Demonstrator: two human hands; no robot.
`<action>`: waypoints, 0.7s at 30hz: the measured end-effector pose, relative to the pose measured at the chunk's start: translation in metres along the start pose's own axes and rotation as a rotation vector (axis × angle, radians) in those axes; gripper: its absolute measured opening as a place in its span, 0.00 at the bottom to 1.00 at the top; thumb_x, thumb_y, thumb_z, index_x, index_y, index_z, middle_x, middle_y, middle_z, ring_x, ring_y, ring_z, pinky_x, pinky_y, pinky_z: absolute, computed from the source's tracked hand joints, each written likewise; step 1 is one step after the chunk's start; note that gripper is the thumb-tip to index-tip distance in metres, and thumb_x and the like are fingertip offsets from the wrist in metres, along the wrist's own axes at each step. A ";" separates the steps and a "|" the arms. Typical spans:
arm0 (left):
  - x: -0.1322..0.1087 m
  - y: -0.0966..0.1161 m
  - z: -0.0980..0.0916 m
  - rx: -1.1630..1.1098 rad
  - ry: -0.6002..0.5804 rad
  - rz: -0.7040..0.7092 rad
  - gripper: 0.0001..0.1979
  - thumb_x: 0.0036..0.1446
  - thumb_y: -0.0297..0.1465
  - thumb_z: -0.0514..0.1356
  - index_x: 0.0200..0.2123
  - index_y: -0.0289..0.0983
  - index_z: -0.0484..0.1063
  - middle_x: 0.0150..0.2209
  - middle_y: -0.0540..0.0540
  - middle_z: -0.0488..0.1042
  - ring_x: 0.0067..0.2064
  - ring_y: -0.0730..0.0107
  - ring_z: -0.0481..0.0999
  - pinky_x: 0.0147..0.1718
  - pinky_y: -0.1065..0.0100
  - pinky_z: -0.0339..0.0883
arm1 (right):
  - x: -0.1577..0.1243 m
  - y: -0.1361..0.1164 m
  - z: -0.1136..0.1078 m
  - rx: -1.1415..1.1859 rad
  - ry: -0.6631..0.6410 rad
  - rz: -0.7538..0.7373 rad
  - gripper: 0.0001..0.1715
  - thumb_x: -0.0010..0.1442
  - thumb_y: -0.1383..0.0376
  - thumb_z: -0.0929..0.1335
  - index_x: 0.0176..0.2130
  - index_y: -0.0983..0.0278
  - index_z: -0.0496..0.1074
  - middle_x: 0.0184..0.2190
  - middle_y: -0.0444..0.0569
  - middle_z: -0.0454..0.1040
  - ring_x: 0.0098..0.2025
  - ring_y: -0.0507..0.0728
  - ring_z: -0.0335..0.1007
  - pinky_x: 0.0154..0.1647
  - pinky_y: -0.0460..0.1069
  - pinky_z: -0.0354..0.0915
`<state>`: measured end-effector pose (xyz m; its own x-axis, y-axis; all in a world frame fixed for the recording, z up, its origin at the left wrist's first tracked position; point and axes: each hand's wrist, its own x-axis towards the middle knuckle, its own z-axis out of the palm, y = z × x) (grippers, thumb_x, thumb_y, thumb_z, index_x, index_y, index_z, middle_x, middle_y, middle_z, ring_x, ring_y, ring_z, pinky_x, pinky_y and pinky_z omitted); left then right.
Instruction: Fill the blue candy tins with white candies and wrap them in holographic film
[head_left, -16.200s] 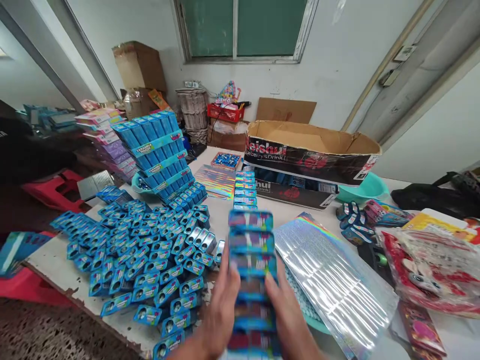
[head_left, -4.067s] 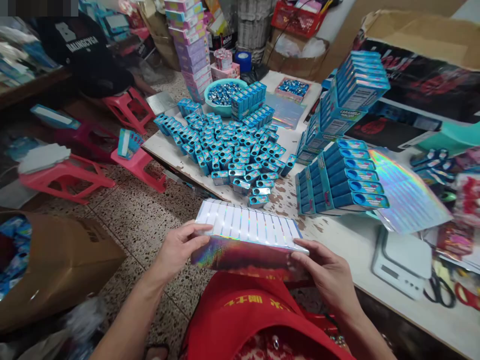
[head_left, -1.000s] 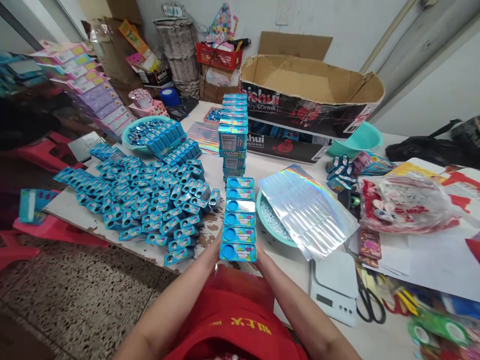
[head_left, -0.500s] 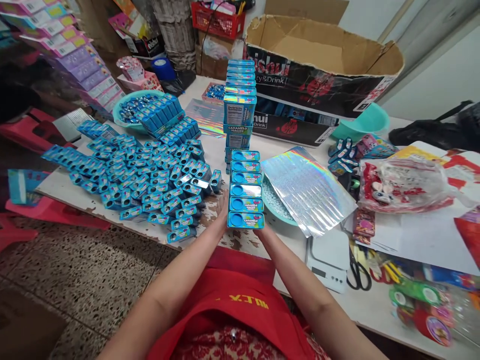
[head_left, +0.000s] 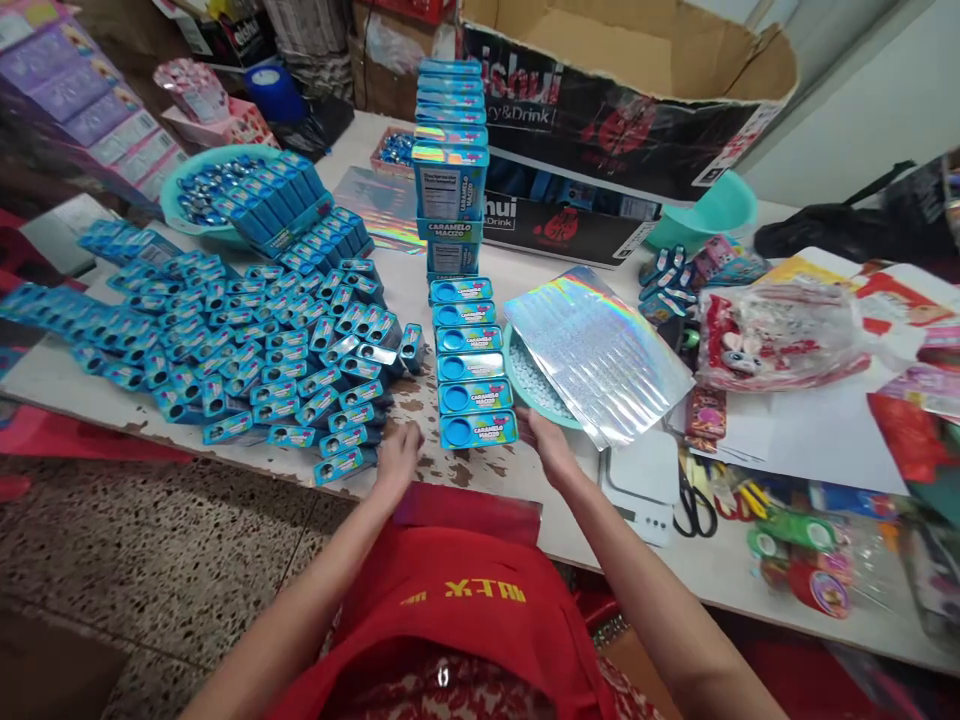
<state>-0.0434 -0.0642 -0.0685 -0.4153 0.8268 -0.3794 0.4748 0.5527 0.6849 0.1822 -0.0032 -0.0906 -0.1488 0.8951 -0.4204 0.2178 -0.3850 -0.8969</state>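
A row of blue candy boxes [head_left: 476, 396] labelled "Caramelo Macizo" stands on the table in front of me, each with a round recess in its top. Just left of the row's near end, my left hand [head_left: 400, 455] is over the tabletop, fingers loosely bent and holding nothing. My right hand [head_left: 546, 445] is at the right side of the nearest box, its fingers extended; whether they touch it I cannot tell. Behind the row rises a taller stack of the same boxes [head_left: 450, 185]. Many loose blue boxes [head_left: 285, 350] crowd the left side.
A teal basin [head_left: 172, 205] holds wrapped candies and boxes. Silver holographic sheets [head_left: 600, 350] partly cover a basin of white pellets [head_left: 529, 372]. To the right are a scale [head_left: 641, 475], scissors [head_left: 696, 508] and a plastic bag [head_left: 780, 345]. Large cartons [head_left: 585, 130] stand behind.
Both hands have come away from under the near end of the box row, the left one moving left, the right one slightly right. The head view has shifted, so the scene sits higher and further left.
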 end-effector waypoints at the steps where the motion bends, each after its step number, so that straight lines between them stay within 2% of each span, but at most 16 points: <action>1: -0.015 -0.010 -0.004 0.090 -0.066 0.090 0.18 0.59 0.36 0.49 0.20 0.36 0.67 0.20 0.49 0.67 0.27 0.69 0.68 0.28 0.70 0.57 | -0.017 0.006 -0.012 -0.046 0.029 0.025 0.31 0.56 0.43 0.62 0.46 0.61 0.73 0.49 0.53 0.74 0.51 0.63 0.69 0.52 0.59 0.63; 3: -0.040 -0.022 -0.001 0.184 -0.234 0.378 0.17 0.60 0.35 0.50 0.21 0.37 0.68 0.24 0.48 0.70 0.29 0.69 0.70 0.32 0.69 0.59 | -0.050 0.020 -0.029 -0.118 0.071 0.053 0.28 0.54 0.44 0.65 0.43 0.62 0.73 0.47 0.54 0.74 0.51 0.63 0.68 0.54 0.59 0.61; 5: -0.051 -0.018 0.013 0.236 -0.378 0.642 0.15 0.61 0.35 0.50 0.28 0.37 0.72 0.31 0.45 0.74 0.37 0.67 0.72 0.39 0.68 0.61 | -0.074 0.034 -0.035 -0.150 0.045 0.053 0.30 0.50 0.46 0.69 0.45 0.63 0.72 0.47 0.54 0.74 0.50 0.63 0.69 0.53 0.59 0.62; 6: -0.052 -0.012 0.022 0.259 -0.455 0.730 0.13 0.60 0.36 0.51 0.34 0.38 0.73 0.37 0.44 0.75 0.41 0.65 0.72 0.42 0.67 0.61 | -0.081 0.040 -0.034 -0.153 0.006 0.050 0.31 0.47 0.47 0.71 0.46 0.63 0.72 0.47 0.55 0.74 0.49 0.63 0.70 0.52 0.59 0.63; 7: -0.051 -0.004 0.032 0.288 -0.548 0.785 0.13 0.59 0.38 0.53 0.39 0.38 0.73 0.41 0.43 0.75 0.44 0.63 0.72 0.44 0.66 0.61 | -0.086 0.046 -0.033 -0.148 -0.042 0.052 0.33 0.45 0.48 0.72 0.46 0.63 0.72 0.46 0.55 0.75 0.47 0.63 0.71 0.50 0.59 0.65; 9: -0.043 0.012 0.051 0.351 -0.770 0.806 0.19 0.55 0.42 0.57 0.47 0.40 0.70 0.45 0.44 0.74 0.46 0.60 0.72 0.43 0.66 0.62 | -0.088 0.056 -0.028 -0.121 -0.130 0.070 0.32 0.45 0.48 0.72 0.44 0.64 0.72 0.42 0.54 0.77 0.43 0.62 0.73 0.47 0.58 0.67; 11: -0.036 0.024 0.064 0.421 -0.925 0.763 0.17 0.56 0.42 0.56 0.45 0.40 0.72 0.42 0.45 0.76 0.42 0.61 0.74 0.39 0.67 0.62 | -0.086 0.062 -0.025 -0.112 -0.149 0.070 0.28 0.50 0.46 0.68 0.41 0.64 0.73 0.37 0.53 0.78 0.41 0.60 0.74 0.45 0.56 0.69; 13: -0.029 0.028 0.073 0.470 -0.929 0.711 0.14 0.59 0.38 0.52 0.40 0.39 0.74 0.38 0.44 0.77 0.40 0.62 0.74 0.37 0.68 0.61 | -0.085 0.065 -0.025 -0.152 -0.078 0.018 0.25 0.56 0.46 0.64 0.41 0.63 0.73 0.37 0.52 0.78 0.41 0.59 0.74 0.45 0.56 0.69; 16: -0.018 0.026 0.083 0.449 -0.851 0.642 0.15 0.60 0.34 0.50 0.38 0.39 0.75 0.38 0.44 0.78 0.40 0.63 0.74 0.36 0.68 0.60 | -0.087 0.066 -0.027 -0.294 0.049 -0.138 0.22 0.62 0.51 0.60 0.45 0.61 0.72 0.41 0.52 0.76 0.44 0.58 0.73 0.47 0.55 0.68; 21: -0.001 0.021 0.102 0.383 -0.845 0.628 0.14 0.57 0.30 0.50 0.37 0.36 0.76 0.37 0.44 0.78 0.38 0.64 0.73 0.35 0.69 0.59 | -0.093 0.072 -0.021 -0.720 0.191 -0.438 0.20 0.63 0.62 0.61 0.53 0.60 0.67 0.45 0.55 0.71 0.47 0.60 0.67 0.47 0.57 0.67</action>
<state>0.0461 -0.0428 -0.1170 0.5734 0.6950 -0.4339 0.6827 -0.1125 0.7220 0.2323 -0.1088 -0.1130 -0.2114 0.9769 0.0313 0.7464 0.1821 -0.6401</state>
